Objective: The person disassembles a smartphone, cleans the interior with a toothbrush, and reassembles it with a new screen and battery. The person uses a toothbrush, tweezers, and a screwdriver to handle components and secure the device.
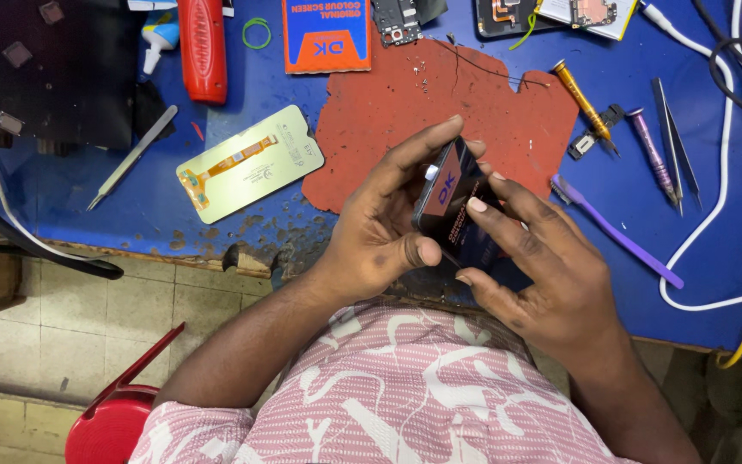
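Note:
Both my hands hold a dark phone screen panel (450, 191) tilted on edge above the near side of the blue workbench (113, 193). My left hand (384, 228) wraps its left side, the thumb pressed on the lower edge and a finger over the top. My right hand (538, 275) supports it from the right, with fingertips on its glossy face. A purple sticker shows on the glass. Behind the panel lies a worn red mat (388, 112).
A pale green screen back with an orange flex cable (249, 163) lies left of the mat. A red tool handle (203, 47), metal spudger (130, 157), blue and orange box (326, 34), purple brush (616, 232), tweezers (676, 137), screwdrivers (583, 103), white cable (714, 198) and phone parts surround it.

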